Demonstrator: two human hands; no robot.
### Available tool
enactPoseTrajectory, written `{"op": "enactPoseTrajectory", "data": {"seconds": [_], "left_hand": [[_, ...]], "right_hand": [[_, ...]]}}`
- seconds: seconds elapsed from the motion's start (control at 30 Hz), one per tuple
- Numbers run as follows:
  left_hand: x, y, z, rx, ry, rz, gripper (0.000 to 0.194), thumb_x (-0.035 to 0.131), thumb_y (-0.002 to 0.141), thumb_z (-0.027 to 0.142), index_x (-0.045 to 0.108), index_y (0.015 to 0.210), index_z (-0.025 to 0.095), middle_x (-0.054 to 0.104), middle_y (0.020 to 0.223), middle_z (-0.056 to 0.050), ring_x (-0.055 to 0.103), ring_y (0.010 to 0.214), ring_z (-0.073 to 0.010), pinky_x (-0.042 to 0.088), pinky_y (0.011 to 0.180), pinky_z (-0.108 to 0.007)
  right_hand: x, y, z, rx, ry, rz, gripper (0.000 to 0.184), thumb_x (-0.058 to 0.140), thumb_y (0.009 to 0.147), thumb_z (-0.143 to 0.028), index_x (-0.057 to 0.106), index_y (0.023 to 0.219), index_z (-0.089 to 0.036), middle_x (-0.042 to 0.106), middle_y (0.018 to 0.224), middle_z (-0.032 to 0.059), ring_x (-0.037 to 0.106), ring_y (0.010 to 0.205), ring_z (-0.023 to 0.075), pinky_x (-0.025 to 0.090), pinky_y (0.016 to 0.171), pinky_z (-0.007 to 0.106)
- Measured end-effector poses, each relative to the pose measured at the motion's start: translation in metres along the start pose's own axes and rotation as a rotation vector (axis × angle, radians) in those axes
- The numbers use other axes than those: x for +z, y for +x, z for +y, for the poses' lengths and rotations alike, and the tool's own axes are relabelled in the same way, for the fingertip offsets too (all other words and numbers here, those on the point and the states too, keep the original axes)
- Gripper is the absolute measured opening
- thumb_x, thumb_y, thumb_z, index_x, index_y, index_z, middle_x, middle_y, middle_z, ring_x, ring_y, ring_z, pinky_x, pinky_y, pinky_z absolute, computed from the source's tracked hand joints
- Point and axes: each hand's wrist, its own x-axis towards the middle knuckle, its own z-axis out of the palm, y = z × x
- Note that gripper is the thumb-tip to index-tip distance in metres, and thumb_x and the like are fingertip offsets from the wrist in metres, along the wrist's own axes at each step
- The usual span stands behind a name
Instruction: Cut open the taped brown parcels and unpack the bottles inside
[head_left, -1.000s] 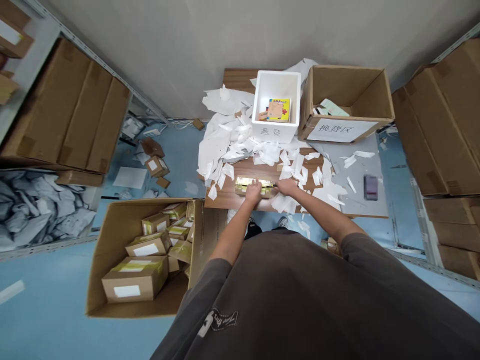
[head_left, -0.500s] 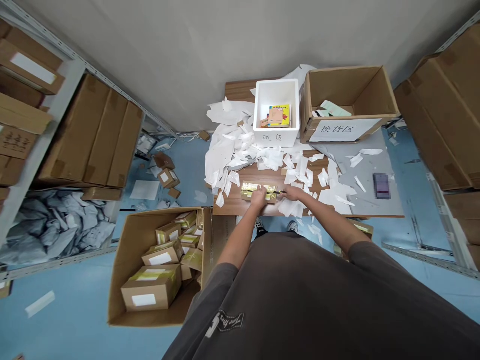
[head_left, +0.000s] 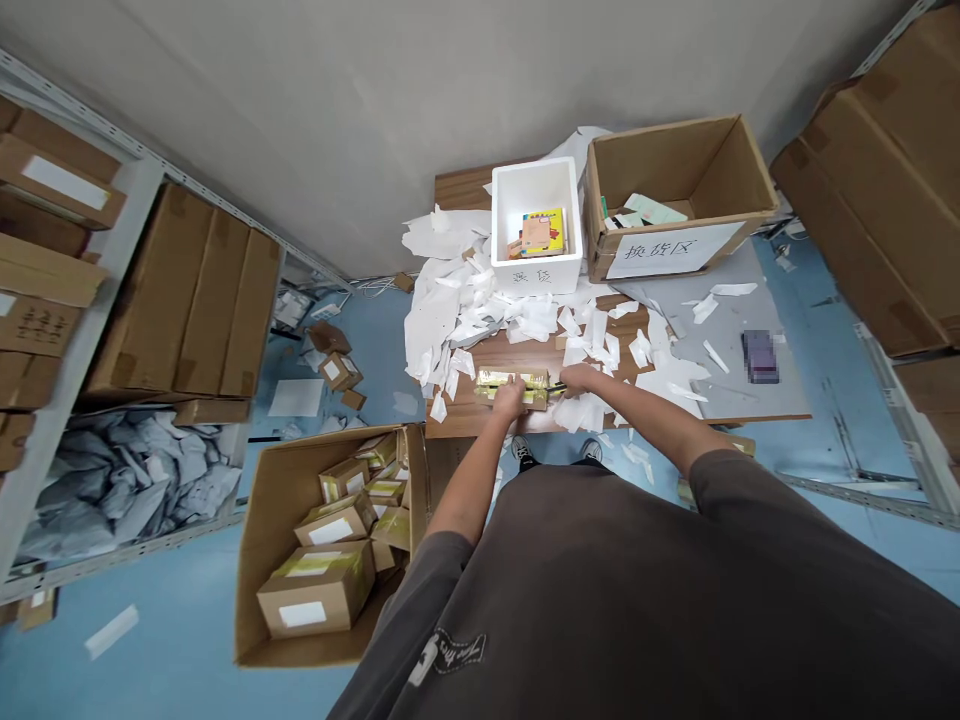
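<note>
A small cardboard box (head_left: pixel 536 379) with yellow tape along its top lies near the front edge of the wooden table (head_left: pixel 499 350). My left hand (head_left: pixel 510 394) grips it from the near side, fingers over the tape. At the box's right end, my right hand (head_left: pixel 577 379) is closed round a thin dark tool that looks like a box cutter (head_left: pixel 556 387); most of its handle is hidden in the fingers. Its tip points left and lies at the taped top of the box. Torn white paper (head_left: pixel 585 412) lies just below my right hand.
Behind the box stand a white foam bin (head_left: pixel 536 277) with small boxes inside and an open carton (head_left: pixel 611 258) with a paper sign. Paper scraps (head_left: pixel 442 310) cover much of the table. A large carton (head_left: pixel 251 560) of taped parcels stands at lower left. Shelves flank both sides.
The view has shifted slightly. My right hand and the box cutter have drawn a little toward the box's right end, with less of the tool across the top. My left hand keeps its grip.
</note>
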Motion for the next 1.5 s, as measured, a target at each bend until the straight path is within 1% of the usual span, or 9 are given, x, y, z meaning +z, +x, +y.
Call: {"op": "enactPoseTrajectory", "data": {"seconds": [0.27, 0.57, 0.73, 0.93, 1.07, 1.2, 1.3, 1.4, 1.5], "left_hand": [[0.0, 0.0, -0.001, -0.017, -0.067, 0.035, 0.116, 0.102, 0.069, 0.02, 0.039, 0.166, 0.013, 0.047, 0.165, -0.033, 0.058, 0.148, -0.0437, 0.05, 0.119, -0.043], [0.011, 0.011, -0.008, 0.043, -0.118, 0.046, 0.114, 0.101, 0.067, 0.015, 0.041, 0.164, 0.006, 0.044, 0.166, -0.036, 0.046, 0.157, -0.0457, 0.045, 0.123, -0.046], [0.02, 0.014, -0.011, 0.054, -0.111, 0.052, 0.116, 0.101, 0.068, 0.02, 0.038, 0.165, 0.009, 0.042, 0.168, -0.035, 0.046, 0.157, -0.0452, 0.045, 0.122, -0.047], [0.022, 0.013, -0.014, 0.068, -0.17, 0.103, 0.103, 0.099, 0.07, 0.02, 0.048, 0.159, 0.011, 0.049, 0.165, -0.032, 0.046, 0.158, -0.0444, 0.041, 0.124, -0.046], [0.025, 0.007, -0.017, 0.158, -0.237, 0.152, 0.083, 0.098, 0.076, 0.033, 0.058, 0.147, 0.016, 0.048, 0.167, -0.027, 0.04, 0.161, -0.0429, 0.038, 0.127, -0.052], [0.022, 0.007, -0.028, 0.146, -0.308, 0.246, 0.063, 0.077, 0.097, 0.043, 0.057, 0.153, 0.022, 0.056, 0.163, -0.018, 0.042, 0.16, -0.0363, 0.037, 0.129, -0.051], [0.015, 0.015, -0.038, 0.062, -0.218, 0.216, 0.082, 0.079, 0.094, 0.05, 0.047, 0.166, 0.028, 0.042, 0.175, -0.014, 0.023, 0.168, -0.0415, 0.023, 0.134, -0.06], [0.009, 0.028, -0.044, -0.013, -0.141, 0.136, 0.107, 0.085, 0.083, 0.067, 0.039, 0.172, 0.028, 0.029, 0.182, -0.014, 0.003, 0.171, -0.0461, 0.013, 0.136, -0.064], [0.006, 0.039, -0.045, -0.065, -0.094, 0.087, 0.114, 0.084, 0.079, 0.075, 0.038, 0.172, 0.028, 0.033, 0.18, -0.016, 0.007, 0.17, -0.0478, 0.011, 0.135, -0.067]], "right_hand": [[0.007, -0.008, 0.011, -0.05, -0.069, -0.17, 0.024, 0.079, 0.087, -0.037, 0.082, 0.092, -0.014, 0.079, 0.076, 0.0105, 0.077, 0.076, 0.0276, 0.052, 0.071, 0.03], [-0.01, -0.008, 0.03, 0.009, -0.03, -0.063, 0.027, 0.077, 0.09, -0.039, 0.083, 0.099, -0.014, 0.079, 0.079, 0.0114, 0.076, 0.074, 0.0269, 0.051, 0.071, 0.03], [-0.018, 0.008, 0.007, -0.013, -0.102, -0.065, 0.029, 0.083, 0.084, -0.038, 0.085, 0.099, -0.014, 0.082, 0.089, 0.0147, 0.077, 0.09, 0.0314, 0.053, 0.078, 0.032], [0.024, -0.016, 0.014, 0.02, -0.046, -0.084, 0.019, 0.091, 0.074, -0.025, 0.084, 0.089, -0.017, 0.082, 0.098, 0.0153, 0.077, 0.101, 0.0354, 0.054, 0.085, 0.036], [0.049, -0.051, 0.046, 0.186, 0.023, 0.0, 0.022, 0.08, 0.09, -0.033, 0.082, 0.103, -0.016, 0.082, 0.108, 0.0178, 0.077, 0.101, 0.0331, 0.052, 0.08, 0.033], [0.07, -0.071, 0.04, 0.274, 0.189, 0.125, 0.033, 0.071, 0.099, -0.049, 0.078, 0.107, -0.017, 0.081, 0.108, 0.016, 0.075, 0.101, 0.0305, 0.049, 0.078, 0.03], [0.085, -0.077, 0.017, 0.264, 0.406, 0.196, 0.048, 0.05, 0.109, -0.062, 0.074, 0.109, -0.02, 0.08, 0.104, 0.0125, 0.074, 0.098, 0.0286, 0.05, 0.079, 0.03], [0.092, -0.078, -0.005, 0.233, 0.555, 0.205, 0.059, 0.021, 0.116, -0.056, 0.07, 0.114, -0.024, 0.079, 0.103, 0.0088, 0.073, 0.098, 0.0276, 0.051, 0.084, 0.031], [0.092, -0.075, -0.021, 0.168, 0.527, 0.246, 0.051, 0.021, 0.117, -0.045, 0.068, 0.125, -0.025, 0.078, 0.123, 0.0091, 0.071, 0.115, 0.0277, 0.051, 0.095, 0.033]]}}
